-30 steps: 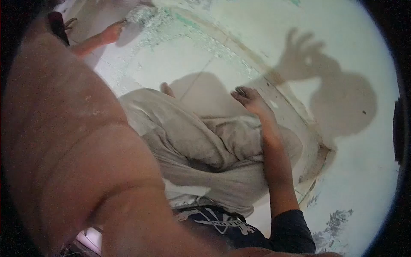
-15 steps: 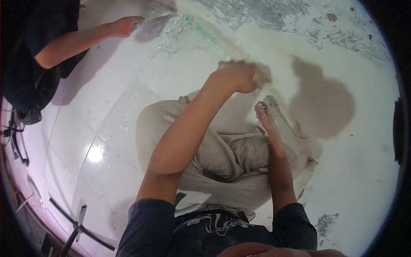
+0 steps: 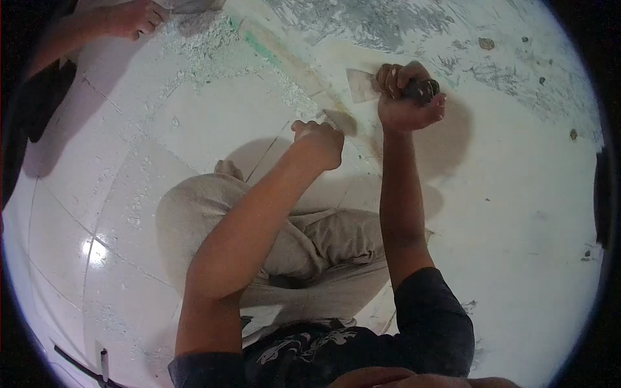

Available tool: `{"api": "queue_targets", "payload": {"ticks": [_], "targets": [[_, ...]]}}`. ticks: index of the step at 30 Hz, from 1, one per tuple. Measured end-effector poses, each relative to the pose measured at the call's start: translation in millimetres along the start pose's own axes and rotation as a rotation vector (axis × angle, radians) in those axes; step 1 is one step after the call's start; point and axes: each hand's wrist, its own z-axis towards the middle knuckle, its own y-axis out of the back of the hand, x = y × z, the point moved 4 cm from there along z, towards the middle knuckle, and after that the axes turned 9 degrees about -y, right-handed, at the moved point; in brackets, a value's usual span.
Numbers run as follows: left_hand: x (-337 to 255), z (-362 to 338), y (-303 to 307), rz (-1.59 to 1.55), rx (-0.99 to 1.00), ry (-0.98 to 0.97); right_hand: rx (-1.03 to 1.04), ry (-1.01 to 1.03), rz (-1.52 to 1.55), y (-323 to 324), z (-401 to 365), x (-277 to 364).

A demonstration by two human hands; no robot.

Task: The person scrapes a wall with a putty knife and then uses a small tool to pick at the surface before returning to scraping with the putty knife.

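Observation:
My right hand [image 3: 411, 107] is closed around the dark handle of a putty knife [image 3: 361, 86]. Its pale, flat blade points left, just above the floor; whether it touches cannot be told. My left hand [image 3: 318, 141] is a fist to the lower left of that blade, low over the floor beside a strip of crumbled white material [image 3: 294, 90]. A grey patch [image 3: 341, 121] borders the fist, either a blade or shadow. What the left fingers grip is hidden.
Another person's hand [image 3: 134, 18] is at the upper left, near a grey flat shape and white debris [image 3: 204, 48]. Glossy tiles [image 3: 58, 226] lie to the left. Grey smears mark the white surface [image 3: 517, 213]. A black bar [image 3: 81, 365] lies at the lower left.
My right hand has risen from beside my knee, bringing the putty knife up and forward. My left fist has shifted left and slightly nearer. The view has also shifted.

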Motion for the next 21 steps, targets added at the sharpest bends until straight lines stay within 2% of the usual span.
{"api": "queue_targets", "payload": {"ticks": [3, 5, 6, 8, 10, 12, 13, 15, 16, 17, 20, 21], "targets": [[0.7, 2.5, -3.4, 0.009, -0.033, 0.028, 0.096, 0.079, -0.047, -29.8, 18.5, 5.0], [1.7, 6.4, -7.6, 0.023, -0.03, 0.042, 0.003, 0.359, -0.17, -33.4, 26.5, 0.6], [0.0, 7.9, -9.0, 0.005, 0.004, 0.014, 0.067, 0.363, -0.167, -13.5, 45.4, -32.7], [-3.6, 3.0, -3.9, -0.058, 0.004, -0.043, -0.051, 0.268, -0.239, -1.2, 46.1, -52.9], [-4.3, 4.4, -1.5, -0.038, -0.027, -0.035, 0.022, 0.258, -0.129, -29.4, 38.9, -32.4], [-5.3, 3.0, -3.7, -0.023, -0.034, -0.054, 0.145, 0.402, -0.347, -40.9, 25.8, -13.4], [-6.8, 1.8, -9.1, -0.031, -0.018, -0.055, 0.137, 0.386, -0.347, -40.1, 25.0, -16.7], [-7.3, 2.0, -5.8, -0.008, -0.092, -0.076, 0.209, 0.384, -0.698, -49.6, 35.6, -26.0], [-7.2, 3.5, -2.1, 0.005, -0.101, -0.076, 0.225, 0.435, -0.731, -58.8, 27.6, -11.6], [-8.0, 3.6, -1.1, 0.008, -0.082, -0.067, 0.229, 0.445, -0.727, -59.7, 28.8, -12.6], [-12.1, -0.8, -9.8, -0.004, -0.018, -0.05, 0.052, 0.416, -0.765, -52.9, 19.7, -14.0], [-11.7, 0.1, -8.3, -0.017, 0.014, -0.053, 0.094, 0.431, -0.724, -52.4, 18.5, -8.9]]}}
